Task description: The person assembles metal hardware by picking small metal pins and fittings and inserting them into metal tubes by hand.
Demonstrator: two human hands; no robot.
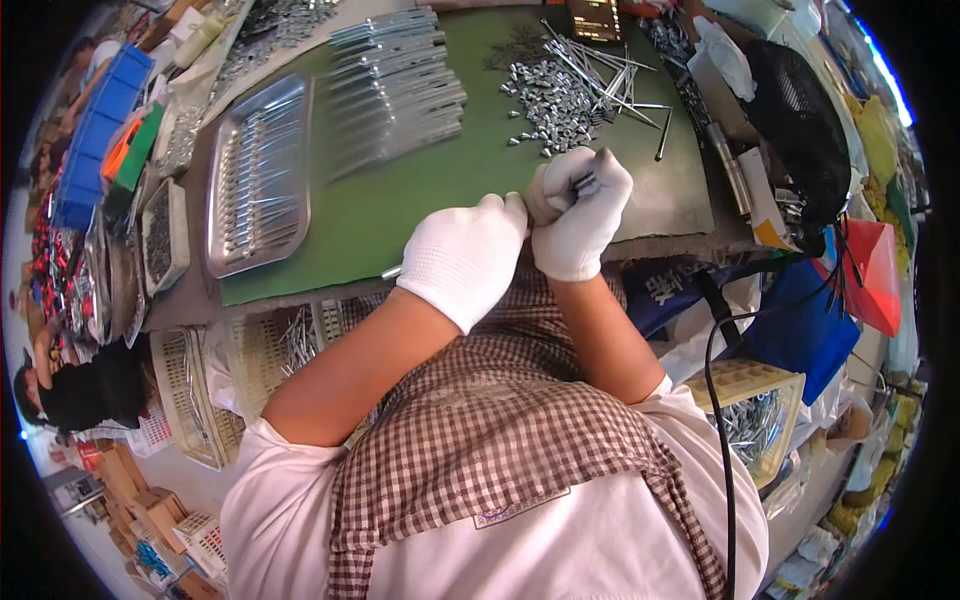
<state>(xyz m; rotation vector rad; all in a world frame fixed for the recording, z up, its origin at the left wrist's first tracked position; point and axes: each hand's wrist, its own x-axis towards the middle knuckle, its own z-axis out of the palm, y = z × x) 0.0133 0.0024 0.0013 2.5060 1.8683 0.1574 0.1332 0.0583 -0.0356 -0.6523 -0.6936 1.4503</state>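
Both my hands wear white gloves and come together over the near edge of the green mat (350, 215). My left hand (465, 255) is closed round a thin metal rod (391, 272), whose bright end pokes out on the left; the rest is hidden in the fist. Beside it, my right hand (582, 218) is closed too, with a small dark metal piece (585, 185) showing between its fingers. Just beyond lies a heap of small metal sleeves (555, 105), with loose long metal rods (620, 80) behind and to its right.
Bagged rods (400, 90) lie in a row at the far middle. A metal tray (214, 225) of rods stands at left, near a blue bin (100, 135). A phone-like screen (596, 18) is at the back. Right are a black mesh item (800, 120) and a hanging cable (712, 400).
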